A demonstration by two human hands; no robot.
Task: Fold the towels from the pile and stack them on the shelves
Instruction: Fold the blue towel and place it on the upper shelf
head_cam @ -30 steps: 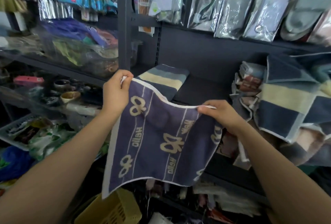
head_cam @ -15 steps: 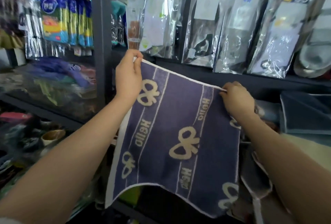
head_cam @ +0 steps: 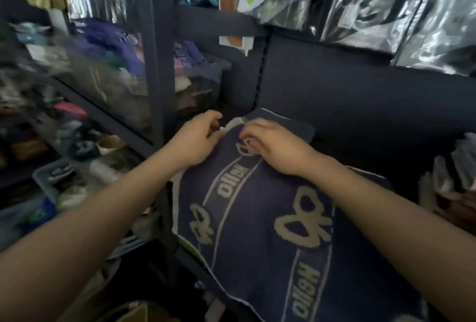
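Towel: navy cloth [head_cam: 270, 218] you drape over the shelf [head_cam: 360, 105] edge for folding.
Hands: your left hand [head_cam: 198, 138] and right hand [head_cam: 273, 146] pinch its top corners together.

Navy towel [head_cam: 257, 218], cream bow motifs

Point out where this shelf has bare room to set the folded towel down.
Bare shelf lies right of the right hand, between the navy towel and the back panel. The heap at far right and the clear bin behind the left hand crowd both ends.
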